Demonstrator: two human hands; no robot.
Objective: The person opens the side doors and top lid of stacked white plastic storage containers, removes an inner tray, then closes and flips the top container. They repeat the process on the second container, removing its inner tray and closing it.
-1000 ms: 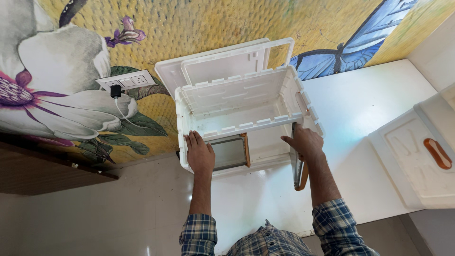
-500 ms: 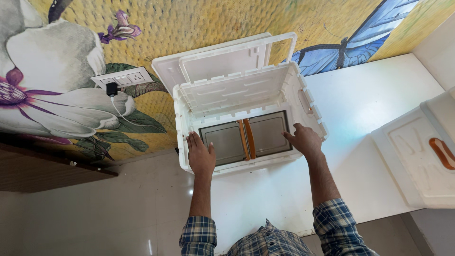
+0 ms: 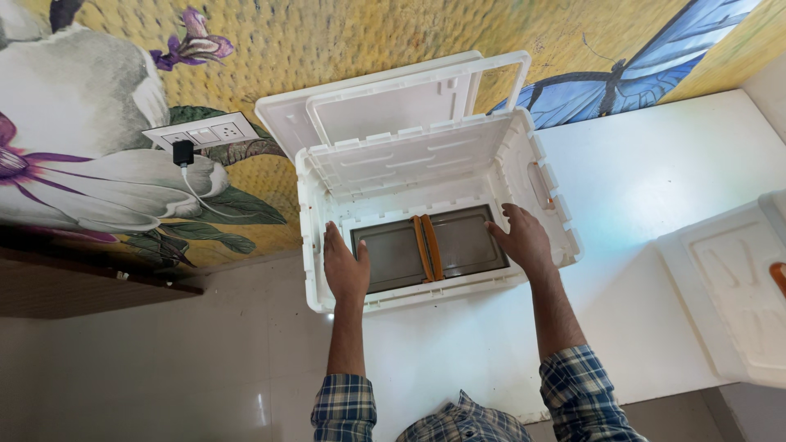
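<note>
Arms reach forward and up from checked sleeves, both nearly straight, toward a white box (image 3: 426, 205) that lies open against the painted wall. Left hand (image 3: 345, 266) rests flat, palm down, on the box's lower left frame, fingers together and pointing up, thumb spread toward the grey doors (image 3: 430, 250); its grip is apart and clasps nothing. Right hand (image 3: 524, 241) lies flat too, fingers spread and angled left, the fingertips touching the right edge of the right door; its grip is likewise apart, pressing rather than clasping.

The two doors sit closed side by side inside the box's front frame, their orange handles (image 3: 426, 247) meeting in the middle between the hands. The box's lid (image 3: 409, 102) stands swung open above. To the left on the wall a socket plate (image 3: 202, 133) carries a black plug (image 3: 183, 152) with a white cable hanging down. A second white box (image 3: 733, 286) lies on the white surface (image 3: 655, 180) at the right, well apart from the hands.
</note>
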